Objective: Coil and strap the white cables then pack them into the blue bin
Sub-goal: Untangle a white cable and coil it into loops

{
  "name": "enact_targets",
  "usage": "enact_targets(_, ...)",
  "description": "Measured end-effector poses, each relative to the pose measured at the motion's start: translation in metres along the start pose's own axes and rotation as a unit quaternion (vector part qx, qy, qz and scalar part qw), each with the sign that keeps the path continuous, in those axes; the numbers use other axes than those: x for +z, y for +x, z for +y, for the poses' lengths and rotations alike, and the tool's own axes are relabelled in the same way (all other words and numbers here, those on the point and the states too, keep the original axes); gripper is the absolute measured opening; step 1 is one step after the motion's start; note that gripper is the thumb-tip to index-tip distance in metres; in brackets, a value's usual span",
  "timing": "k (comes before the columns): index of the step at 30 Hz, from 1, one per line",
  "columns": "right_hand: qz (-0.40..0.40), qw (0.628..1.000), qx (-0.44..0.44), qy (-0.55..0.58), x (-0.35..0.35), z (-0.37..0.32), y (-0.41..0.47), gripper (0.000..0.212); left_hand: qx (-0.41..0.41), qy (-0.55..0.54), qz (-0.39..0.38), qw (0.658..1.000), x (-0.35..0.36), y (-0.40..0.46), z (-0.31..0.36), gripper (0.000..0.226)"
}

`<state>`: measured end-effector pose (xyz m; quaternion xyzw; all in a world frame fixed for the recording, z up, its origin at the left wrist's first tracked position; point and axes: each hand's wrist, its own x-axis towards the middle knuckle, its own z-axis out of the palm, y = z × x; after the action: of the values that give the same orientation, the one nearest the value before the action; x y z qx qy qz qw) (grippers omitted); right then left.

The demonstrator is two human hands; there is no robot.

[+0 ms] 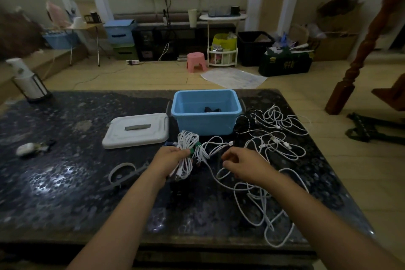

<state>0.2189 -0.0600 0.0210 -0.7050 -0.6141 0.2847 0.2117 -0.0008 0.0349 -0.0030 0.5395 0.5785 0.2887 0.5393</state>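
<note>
Left hand clamps a coiled white cable bundle, thin and glossy, above the speckled stone worktop. Right hand pinches a loose cable; blue plastic bin just behind.

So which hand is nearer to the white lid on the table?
Left. The left hand grips a coiled white cable just in front of the white lid, at its right corner. The right hand is farther right, beyond the coil.
</note>
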Motion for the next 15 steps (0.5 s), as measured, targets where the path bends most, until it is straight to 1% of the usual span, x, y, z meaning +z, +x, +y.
enact_targets(2, -0.015, 0.999, 0.002, -0.034, -0.001, 0.001, -0.003, 0.026, 0.009, 0.021, 0.029, 0.999, 0.006, 0.001, 0.004, 0.045)
enact_targets(3, -0.018, 0.999, 0.0, -0.043, -0.002, 0.002, -0.004, 0.03, 0.01, 0.029, 0.047, 0.998, 0.009, 0.003, 0.005, 0.04)
enact_targets(6, -0.005, 0.999, -0.025, -0.032, 0.002, 0.004, -0.005, 0.038, 0.013, 0.041, 0.055, 0.998, 0.019, 0.008, 0.005, 0.051)
enact_targets(8, 0.005, 0.999, -0.045, -0.028, 0.008, 0.002, -0.003, 0.042, 0.028, 0.085, 0.044, 0.995, 0.025, 0.013, 0.001, 0.057)
enact_targets(11, 0.012, 0.998, -0.062, -0.017, 0.019, -0.002, 0.0, 0.049, 0.052, 0.164, 0.027, 0.985, 0.031, 0.009, -0.003, 0.056)
enact_targets(13, 0.004, 0.998, -0.063, -0.013, 0.025, -0.006, 0.002, 0.053, 0.062, 0.219, 0.017, 0.974, 0.033, 0.008, -0.005, 0.064)
enact_targets(15, -0.002, 0.998, -0.066, -0.021, 0.028, -0.01, 0.004, 0.052, 0.08, 0.253, -0.001, 0.964, 0.031, 0.009, -0.008, 0.075)
